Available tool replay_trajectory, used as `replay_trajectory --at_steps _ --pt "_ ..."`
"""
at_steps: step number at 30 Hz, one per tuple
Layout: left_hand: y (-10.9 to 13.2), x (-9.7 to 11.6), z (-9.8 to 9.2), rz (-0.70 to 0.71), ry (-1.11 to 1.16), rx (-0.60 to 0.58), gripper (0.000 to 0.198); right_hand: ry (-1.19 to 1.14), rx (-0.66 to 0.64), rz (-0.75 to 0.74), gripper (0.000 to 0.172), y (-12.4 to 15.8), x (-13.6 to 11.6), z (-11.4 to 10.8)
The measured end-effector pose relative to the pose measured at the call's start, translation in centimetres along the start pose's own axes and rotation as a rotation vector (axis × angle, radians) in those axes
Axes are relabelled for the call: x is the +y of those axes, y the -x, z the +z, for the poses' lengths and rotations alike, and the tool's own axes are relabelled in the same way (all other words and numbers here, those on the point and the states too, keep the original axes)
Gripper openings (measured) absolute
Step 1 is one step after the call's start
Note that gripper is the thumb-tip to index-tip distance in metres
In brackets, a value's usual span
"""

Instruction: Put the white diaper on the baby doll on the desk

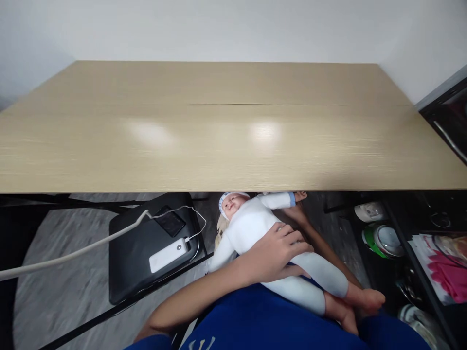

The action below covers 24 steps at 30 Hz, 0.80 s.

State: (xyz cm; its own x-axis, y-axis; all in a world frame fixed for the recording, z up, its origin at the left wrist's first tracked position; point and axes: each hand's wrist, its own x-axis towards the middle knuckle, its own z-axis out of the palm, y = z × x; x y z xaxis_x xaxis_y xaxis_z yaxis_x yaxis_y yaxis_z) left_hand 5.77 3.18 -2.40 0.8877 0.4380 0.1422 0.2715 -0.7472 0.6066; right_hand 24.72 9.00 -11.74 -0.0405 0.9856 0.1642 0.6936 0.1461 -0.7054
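"Fingers (292,238) first: how do they stand?"

"On the left hand (273,253) they're loosely spread, palm down, resting across the baby doll (248,233) at its middle and the top of one leg."

"And the right hand (295,214)?"

"Up by the doll's outstretched arm and partly hidden behind it, so I can't tell whether its fingers are wide or narrow."

"Where exactly is the doll?"

"Face up over the person's lap and blue clothing (270,321), just below the near edge of the wood-grain surface (226,160). Its head, in a white cap (222,200) with blue lettering, is by the middle of that edge; its bare feet point away to the right."

"What's around it?"

"Below the left half of the near edge, a black seat (127,257) carries a white power bank (166,256) and a dark phone (174,224). A white cable (109,238) loops past the phone to the power bank."

"And below the right end?"

"A dark rack (419,278), with a green-banded container (388,239) and something bright pink (450,277), too blurred to name."

"Farther out?"

"Grey floor (62,272) beneath, pale wall (233,29) beyond the far edge."
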Motion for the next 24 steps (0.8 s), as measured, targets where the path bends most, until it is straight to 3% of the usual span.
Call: replay_trajectory --at_steps 3,5,9,12,14,18,21,24 --pt "0.0 0.1 -0.1 -0.008 0.008 0.013 0.058 0.06 0.042 0.142 0.033 2.7 1.5 -0.3" --pt "0.0 0.0 0.0 -0.006 0.006 0.015 0.06 0.073 0.059 0.199 0.033 5.5 1.7 -2.0" --pt "-0.2 -0.2 0.4 0.019 -0.008 0.003 0.058 0.07 0.075 0.116 0.023 8.6 0.1 -6.0" --pt "-0.7 -0.1 0.3 0.046 0.007 -0.006 0.057 0.103 -0.017 -0.063 0.031 6.1 -1.5 -6.5" --pt "-0.9 0.0 0.0 0.047 0.031 -0.006 0.058 0.106 -0.204 -0.17 0.046 3.0 -2.1 -5.2" --pt "1.8 0.1 -0.6 -0.007 0.074 0.053 0.055 0.136 -0.531 -0.134 0.057 -2.5 -2.1 -1.7" --pt "7.4 -0.7 0.3 -0.234 0.051 0.26 0.046 0.16 -0.587 -0.063 0.05 -3.5 -2.2 -1.0" --pt "13.3 -2.0 2.1 -0.736 0.045 0.544 0.05 0.156 -0.552 -0.08 0.044 -2.7 -2.9 -1.7"
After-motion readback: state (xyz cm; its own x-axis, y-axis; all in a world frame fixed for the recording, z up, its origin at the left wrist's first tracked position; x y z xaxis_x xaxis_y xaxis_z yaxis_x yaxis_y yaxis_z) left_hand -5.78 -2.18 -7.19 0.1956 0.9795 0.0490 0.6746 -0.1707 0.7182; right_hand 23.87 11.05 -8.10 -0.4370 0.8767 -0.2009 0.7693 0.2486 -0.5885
